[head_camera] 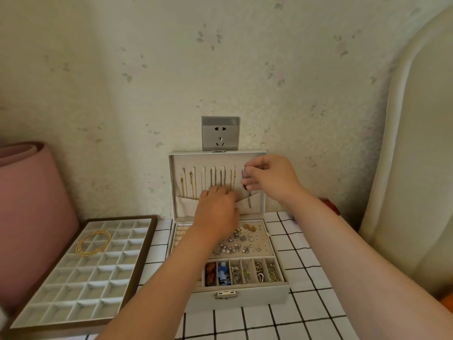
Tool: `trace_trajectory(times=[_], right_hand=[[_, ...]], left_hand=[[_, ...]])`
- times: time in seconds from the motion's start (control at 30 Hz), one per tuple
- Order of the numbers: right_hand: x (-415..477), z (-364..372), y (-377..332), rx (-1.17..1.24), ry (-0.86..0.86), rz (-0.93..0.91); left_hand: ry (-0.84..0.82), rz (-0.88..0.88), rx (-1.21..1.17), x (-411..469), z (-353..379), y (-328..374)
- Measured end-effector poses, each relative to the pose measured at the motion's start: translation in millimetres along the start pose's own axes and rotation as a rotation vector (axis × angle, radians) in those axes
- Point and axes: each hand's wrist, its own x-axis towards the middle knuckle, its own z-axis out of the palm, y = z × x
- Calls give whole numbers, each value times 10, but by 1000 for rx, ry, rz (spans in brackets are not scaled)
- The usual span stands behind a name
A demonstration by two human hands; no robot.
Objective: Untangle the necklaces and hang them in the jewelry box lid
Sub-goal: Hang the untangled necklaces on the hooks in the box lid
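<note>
- Necklaces hang in a row in the upright lid of the box on the worktop.
- Left hand — fingers curled at the lid's pocket; grip hidden.
- Right hand pinches a silver chain at the rightmost hook.

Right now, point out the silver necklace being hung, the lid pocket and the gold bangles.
silver necklace [249,201], head view, the chain's lower hanging end.
lid pocket [186,207], head view, bare fabric on its left half.
gold bangles [93,242], head view, the hoops' gold rim.
</note>
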Motion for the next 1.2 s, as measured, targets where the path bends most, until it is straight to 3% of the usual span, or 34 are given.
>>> trace_trajectory(times=[0.1,0.37,0.53,0.73,0.9,1.07,1.2], right_hand=[[69,102,166,-118,19,-66],[135,50,409,-710,38,-201],[73,108,425,-1107,58,-119],[64,200,469,-1045,3,-95],[74,211,434,-750,56,-195],[55,177,502,-895,30,-219],[30,122,506,-962,-32,-366]], left_hand=[[1,-12,-23,5,3,-1],[-12,-21,-116,29,38,-45],[-11,-18,-150,25,36,-52],[-21,0,-131,-2,29,-61],[-5,17,-155,-2,53,-89],[18,19,-149,-8,75,-107],[17,0,-120,8,63,-121]])
